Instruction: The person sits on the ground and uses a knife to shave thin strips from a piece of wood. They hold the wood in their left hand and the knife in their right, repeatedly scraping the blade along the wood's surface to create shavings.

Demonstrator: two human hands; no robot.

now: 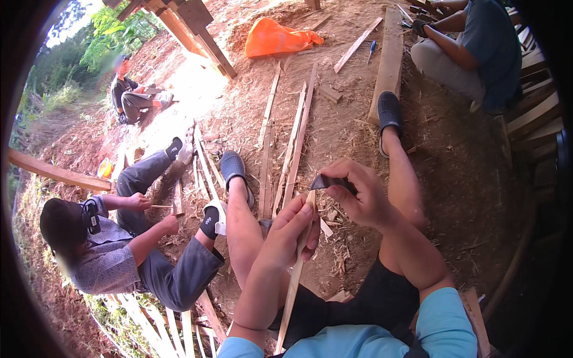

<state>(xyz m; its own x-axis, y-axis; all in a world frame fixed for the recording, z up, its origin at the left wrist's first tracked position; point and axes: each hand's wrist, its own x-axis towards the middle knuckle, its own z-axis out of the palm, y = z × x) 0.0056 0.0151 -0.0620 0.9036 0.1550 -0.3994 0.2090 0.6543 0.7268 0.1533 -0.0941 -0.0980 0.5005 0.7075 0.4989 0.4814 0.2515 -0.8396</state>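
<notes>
My left hand (291,225) is closed round a long pale wooden strip (292,293), which slants from my lap up past my fingers. Its upper end sticks out just above my thumb. Between the thumb and fingers of my right hand (365,194) is a dark, short blade (323,181), its free end close to the tip of the strip. Whether blade and wood touch I cannot tell. How much of the blade lies within my right fingers is hidden.
Several long wooden strips (290,149) lie among shavings on the dirt ahead. A thick plank (388,65) lies beyond my right shoe. An orange bag (276,39) is farther off. One person (113,262) sits close on my left, others far left and far right.
</notes>
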